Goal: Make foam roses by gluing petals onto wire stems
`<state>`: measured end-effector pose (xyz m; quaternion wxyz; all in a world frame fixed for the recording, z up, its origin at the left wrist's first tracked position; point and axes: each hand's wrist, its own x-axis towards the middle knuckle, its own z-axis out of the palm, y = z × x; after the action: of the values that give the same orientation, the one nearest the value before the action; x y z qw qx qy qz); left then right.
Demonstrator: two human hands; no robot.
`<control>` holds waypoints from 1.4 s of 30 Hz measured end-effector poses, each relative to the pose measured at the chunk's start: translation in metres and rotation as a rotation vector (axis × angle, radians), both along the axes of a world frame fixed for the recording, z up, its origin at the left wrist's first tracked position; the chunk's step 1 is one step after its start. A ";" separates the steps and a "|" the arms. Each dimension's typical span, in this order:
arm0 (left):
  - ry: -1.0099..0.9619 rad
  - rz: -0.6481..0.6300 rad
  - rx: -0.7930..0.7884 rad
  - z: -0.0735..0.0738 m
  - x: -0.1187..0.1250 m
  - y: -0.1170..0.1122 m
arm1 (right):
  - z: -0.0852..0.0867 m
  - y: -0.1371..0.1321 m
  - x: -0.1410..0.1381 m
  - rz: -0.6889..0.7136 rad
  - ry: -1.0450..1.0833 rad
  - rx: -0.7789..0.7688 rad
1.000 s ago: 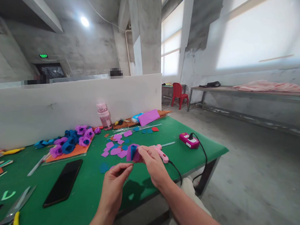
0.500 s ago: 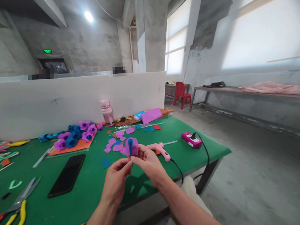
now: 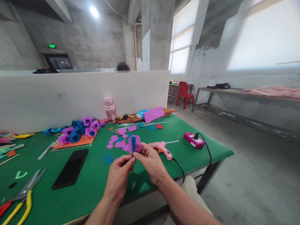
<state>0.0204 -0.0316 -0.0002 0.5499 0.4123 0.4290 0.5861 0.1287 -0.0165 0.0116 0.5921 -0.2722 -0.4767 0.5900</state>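
Between my two hands, above the green tabletop, is a small flower point(image 3: 138, 144) with a purple petal around a rolled blue centre. My left hand point(image 3: 120, 172) pinches its base from below. My right hand point(image 3: 152, 161) grips the petal's lower right edge, thumb close to the left fingertips. Loose purple petals point(image 3: 120, 144) and blue pieces point(image 3: 108, 158) lie just behind and left of the hands. A pink glue gun point(image 3: 163, 148) rests right beside my right hand, its cord trailing off the table edge.
Finished purple and blue flowers point(image 3: 77, 131) are heaped at the back left, near a pink bottle point(image 3: 110, 109). A black phone point(image 3: 70, 168), scissors point(image 3: 25, 191) and yellow-handled pliers point(image 3: 26, 213) lie left. A magenta power socket point(image 3: 193, 140) sits at right. A white partition point(image 3: 83, 95) stands behind.
The view has shifted slightly, so the table's things appear a little further right. Both hands keep their hold on the flower, with almost no change in pose.
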 end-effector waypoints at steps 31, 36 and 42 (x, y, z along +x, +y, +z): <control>-0.042 -0.099 -0.002 -0.011 -0.027 0.020 | -0.002 -0.001 0.008 0.141 -0.046 -0.205; -0.035 -0.086 -0.016 -0.007 -0.026 0.017 | -0.001 -0.002 0.007 0.139 -0.046 -0.232; -0.075 -0.051 -0.045 -0.006 -0.023 0.015 | -0.001 -0.002 0.008 0.128 -0.052 -0.239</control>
<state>-0.0028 -0.0163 -0.0060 0.5895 0.3884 0.4106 0.5771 0.1366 -0.0188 0.0110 0.5041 -0.3251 -0.4346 0.6719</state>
